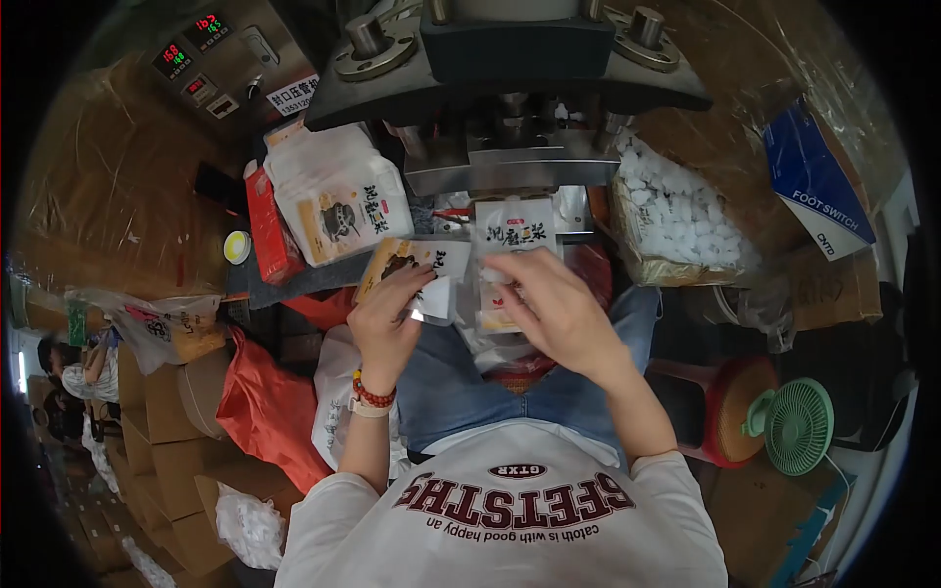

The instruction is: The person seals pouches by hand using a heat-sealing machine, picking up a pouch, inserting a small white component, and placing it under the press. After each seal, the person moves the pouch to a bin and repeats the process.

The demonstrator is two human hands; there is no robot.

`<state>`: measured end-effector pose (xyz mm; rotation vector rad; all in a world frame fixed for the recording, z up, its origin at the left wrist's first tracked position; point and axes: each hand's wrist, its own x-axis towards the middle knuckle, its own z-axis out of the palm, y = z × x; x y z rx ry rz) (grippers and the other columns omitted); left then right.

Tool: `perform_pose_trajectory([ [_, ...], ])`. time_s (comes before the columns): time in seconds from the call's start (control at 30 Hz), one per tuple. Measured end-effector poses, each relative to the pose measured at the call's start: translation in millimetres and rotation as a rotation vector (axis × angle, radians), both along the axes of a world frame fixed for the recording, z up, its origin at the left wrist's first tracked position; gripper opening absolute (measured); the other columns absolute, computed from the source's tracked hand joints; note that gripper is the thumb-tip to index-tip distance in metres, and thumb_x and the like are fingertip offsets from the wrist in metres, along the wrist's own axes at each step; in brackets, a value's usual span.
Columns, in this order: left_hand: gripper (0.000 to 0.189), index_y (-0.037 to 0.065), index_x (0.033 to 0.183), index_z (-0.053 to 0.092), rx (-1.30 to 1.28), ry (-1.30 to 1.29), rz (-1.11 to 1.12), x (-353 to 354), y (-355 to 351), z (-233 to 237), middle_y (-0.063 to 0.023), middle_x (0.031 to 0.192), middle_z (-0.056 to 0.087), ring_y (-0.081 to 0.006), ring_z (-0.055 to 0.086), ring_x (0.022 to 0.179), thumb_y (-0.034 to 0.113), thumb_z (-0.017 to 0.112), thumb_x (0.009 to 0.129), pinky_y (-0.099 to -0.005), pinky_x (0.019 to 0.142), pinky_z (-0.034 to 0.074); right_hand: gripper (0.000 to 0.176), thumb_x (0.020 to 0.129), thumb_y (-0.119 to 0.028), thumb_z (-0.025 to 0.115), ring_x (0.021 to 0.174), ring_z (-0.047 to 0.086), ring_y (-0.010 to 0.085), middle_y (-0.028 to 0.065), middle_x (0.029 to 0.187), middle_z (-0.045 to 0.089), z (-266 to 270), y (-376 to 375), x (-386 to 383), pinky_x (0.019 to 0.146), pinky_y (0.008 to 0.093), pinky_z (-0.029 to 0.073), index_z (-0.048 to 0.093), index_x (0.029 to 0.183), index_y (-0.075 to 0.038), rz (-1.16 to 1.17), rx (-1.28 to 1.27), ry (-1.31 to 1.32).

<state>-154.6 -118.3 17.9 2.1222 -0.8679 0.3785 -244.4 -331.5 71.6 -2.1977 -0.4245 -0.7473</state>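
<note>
My left hand (387, 318) is closed on a printed plastic pouch (446, 263), white and orange with dark lettering, held at a tilt above my lap. My right hand (567, 309) is over a second printed pouch (517, 218), which lies below the metal jaw (500, 174) of a press machine. Its thumb and fingers are curled together near a small white bit at their tips, too hidden to name. Left of the press is a stack of similar pouches (343, 201), piled flat on a grey surface.
A box of small white plastic pieces (676, 211) stands right of the press. A control box (221, 59) with lit digits is at upper left. Around me are a red box (272, 225), a blue-and-white foot switch box (816, 176), a green fan (799, 426) and a red bag (270, 416).
</note>
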Motion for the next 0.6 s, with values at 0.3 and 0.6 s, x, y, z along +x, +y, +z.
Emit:
perform_pose_trajectory([
  [0.3,0.017,0.004,0.096,0.072,-0.203,0.356,-0.345,-19,-35,16,-0.01,0.091,0.072,-0.0126,0.068,0.074,0.005,0.068,0.08,-0.0258,0.066,0.052,0.043,0.078,-0.002,0.072,0.078,0.059,0.0149,0.009,0.098,0.063,5,-10,-10,0.068,0.0292,0.049,0.055,0.117,0.0,0.128,0.453,0.216],
  [0.6,0.026,-0.006,0.105,0.064,-0.624,1.431,-0.338,28,-94,-14,-0.0105,0.097,0.069,-0.0141,0.067,0.081,0.014,0.067,0.09,-0.0279,0.071,0.055,0.027,0.084,-0.011,0.065,0.093,0.057,0.0343,0.0169,0.106,0.06,-1,-105,-8,0.078,0.0429,0.047,0.06,0.109,0.0,-0.916,-0.311,0.099],
])
